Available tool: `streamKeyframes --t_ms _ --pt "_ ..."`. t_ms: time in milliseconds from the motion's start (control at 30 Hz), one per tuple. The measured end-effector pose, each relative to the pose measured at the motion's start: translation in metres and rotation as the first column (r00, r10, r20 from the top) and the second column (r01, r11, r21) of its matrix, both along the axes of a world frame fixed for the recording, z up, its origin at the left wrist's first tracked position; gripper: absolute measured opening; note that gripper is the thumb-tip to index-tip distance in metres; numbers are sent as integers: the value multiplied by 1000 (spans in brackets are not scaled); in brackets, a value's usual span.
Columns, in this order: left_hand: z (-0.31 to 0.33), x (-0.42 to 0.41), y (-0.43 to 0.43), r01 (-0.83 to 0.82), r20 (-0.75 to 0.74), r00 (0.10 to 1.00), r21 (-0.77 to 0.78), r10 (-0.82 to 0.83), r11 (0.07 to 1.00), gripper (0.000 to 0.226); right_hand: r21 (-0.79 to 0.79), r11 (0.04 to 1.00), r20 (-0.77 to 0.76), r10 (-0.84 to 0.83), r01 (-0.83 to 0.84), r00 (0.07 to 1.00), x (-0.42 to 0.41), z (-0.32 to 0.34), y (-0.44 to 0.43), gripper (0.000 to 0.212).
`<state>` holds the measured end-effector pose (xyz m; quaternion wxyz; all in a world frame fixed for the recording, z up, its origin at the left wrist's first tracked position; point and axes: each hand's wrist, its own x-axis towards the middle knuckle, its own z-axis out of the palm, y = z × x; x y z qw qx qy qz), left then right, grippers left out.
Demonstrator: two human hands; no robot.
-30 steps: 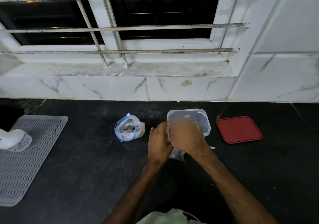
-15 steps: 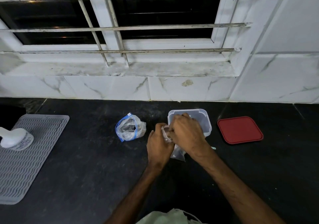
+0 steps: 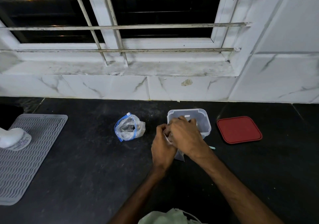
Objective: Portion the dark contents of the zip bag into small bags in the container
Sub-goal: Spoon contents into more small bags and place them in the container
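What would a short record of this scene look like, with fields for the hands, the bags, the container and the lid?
left hand: grips the small bag
right hand: grips the same bag, at the container's front edge
zip bag: on the counter, left of the hands, untouched
container: clear, lid off
red lid: flat, right of the container

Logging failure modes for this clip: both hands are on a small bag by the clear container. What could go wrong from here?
1. The zip bag sits open and unsupported on the counter; a nudge from the left hand could tip it and spill the contents.
2. The right hand and the left one work the small bag right at the container; a tug might shove that light container.
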<state>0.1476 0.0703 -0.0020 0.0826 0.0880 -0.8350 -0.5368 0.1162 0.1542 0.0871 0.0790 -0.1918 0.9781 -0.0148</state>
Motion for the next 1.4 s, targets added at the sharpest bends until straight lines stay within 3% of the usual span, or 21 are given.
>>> streamKeyframes --t_ms 100,200,333,400,467,567,767,933,1100,1167,1267,1400 --pt "-9 0 -2 -6 -18 1000 90 8 996 48 -274 958 -7 -88 82 996 -2 -2 15 14" --pt "-12 3 -4 -3 -78 997 166 17 986 38 -518 841 -21 -193 155 981 -6 -9 31 8" --pt "-18 4 -11 16 -116 993 202 8 979 30 -547 820 -71 -247 169 966 -9 -22 43 6" --pt "-18 1 -12 36 -111 994 174 -16 984 36 -585 807 -76 -152 79 985 -8 -24 46 8" --pt "-14 -3 -10 61 -108 993 154 -44 986 41 -626 778 -14 58 -54 998 -4 -18 41 15" --pt "-12 -9 -12 73 -116 992 157 -55 985 39 -555 818 92 242 -152 966 2 -11 31 25" --pt "-9 -9 -15 81 -181 982 137 -55 987 29 -253 929 1 278 -269 961 -1 -19 21 48" --pt "-14 -5 -16 79 -154 986 84 -65 993 44 -164 955 69 261 -247 963 -3 -21 23 65" --pt "-14 -4 -14 71 -140 989 108 -55 992 30 -226 954 185 238 -195 953 -3 -14 20 57" --pt "-12 -6 -16 86 -136 988 74 -76 993 37 -269 950 262 230 -158 937 -3 -11 22 53" --pt "-14 -5 -16 89 -117 989 -6 -90 996 49 -326 945 434 182 -34 882 -6 -11 24 56" --pt "-28 -1 -8 124 -38 991 -20 -125 992 40 -320 946 609 169 45 775 -9 -15 25 62"
